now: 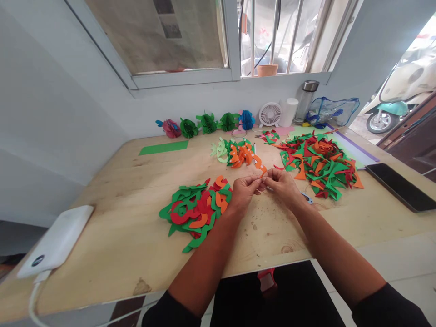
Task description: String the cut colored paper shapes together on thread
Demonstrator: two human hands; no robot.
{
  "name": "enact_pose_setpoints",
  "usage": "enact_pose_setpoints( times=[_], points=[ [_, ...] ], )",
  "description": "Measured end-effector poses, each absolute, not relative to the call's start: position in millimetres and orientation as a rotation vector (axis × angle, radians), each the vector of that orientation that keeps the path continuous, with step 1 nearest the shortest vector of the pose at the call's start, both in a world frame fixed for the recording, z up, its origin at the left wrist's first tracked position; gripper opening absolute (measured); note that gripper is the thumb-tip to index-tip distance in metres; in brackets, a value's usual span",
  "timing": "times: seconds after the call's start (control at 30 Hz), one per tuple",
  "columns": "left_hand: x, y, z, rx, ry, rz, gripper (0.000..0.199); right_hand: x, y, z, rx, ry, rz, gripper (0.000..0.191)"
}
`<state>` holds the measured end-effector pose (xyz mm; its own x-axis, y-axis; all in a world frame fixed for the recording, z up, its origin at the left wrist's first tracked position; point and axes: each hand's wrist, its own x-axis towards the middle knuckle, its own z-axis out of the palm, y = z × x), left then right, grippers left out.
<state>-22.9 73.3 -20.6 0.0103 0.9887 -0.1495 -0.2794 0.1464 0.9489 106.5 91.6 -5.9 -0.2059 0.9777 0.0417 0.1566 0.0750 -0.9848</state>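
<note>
Left hand [245,190] and right hand [281,184] meet at a wavy orange paper piece [260,164] over a wooden table [119,218].
On the left lies a white power bank [56,243], then a green strip [163,148] farther back and a pile of cutouts [195,211] beside the left forearm. The left thumb and fingers are pinched together on the orange piece's near end, in front of some orange cutouts [242,154]; the right thumb and fingers pinch the same end. Rightward come a heap of scraps [320,159] and a phone [400,186].
</note>
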Motion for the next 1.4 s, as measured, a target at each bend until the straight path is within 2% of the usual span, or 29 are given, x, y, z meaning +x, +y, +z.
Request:
enact_pose_setpoints(
  times=[0.23,0.6,0.8,0.9,1.13,1.4],
  points=[
    [-19.9,72.9,-17.7,0.899,1.169,1.255,0.011,108.1,93.0,-11.1,-1.281,-1.664,1.023,0.018],
    [-20.8,74.7,-18.7,0.898,1.18,1.3,0.01,102.4,81.1,-8.9,-1.339,-1.999,0.349,0.02],
    [-22.2,72.6,-14.9,0.824,1.21,1.334,0.009,103.2,80.4,-10.1,-1.381,-1.891,0.213,0.024],
    [-21.8,72.9,-15.2,0.772,1.18,1.345,0.012,105.2,83.8,-8.4,-1.398,-1.817,0.293,0.026],
    [-19.6,69.3,-15.9,0.82,1.063,1.305,0.021,110.0,93.2,-8.4,-1.293,-1.594,0.896,0.026],
    [-20.6,67.8,-10.0,0.895,1.107,1.284,0.025,108.5,91.5,-6.5,-1.214,-1.591,0.962,0.026]
  ],
)
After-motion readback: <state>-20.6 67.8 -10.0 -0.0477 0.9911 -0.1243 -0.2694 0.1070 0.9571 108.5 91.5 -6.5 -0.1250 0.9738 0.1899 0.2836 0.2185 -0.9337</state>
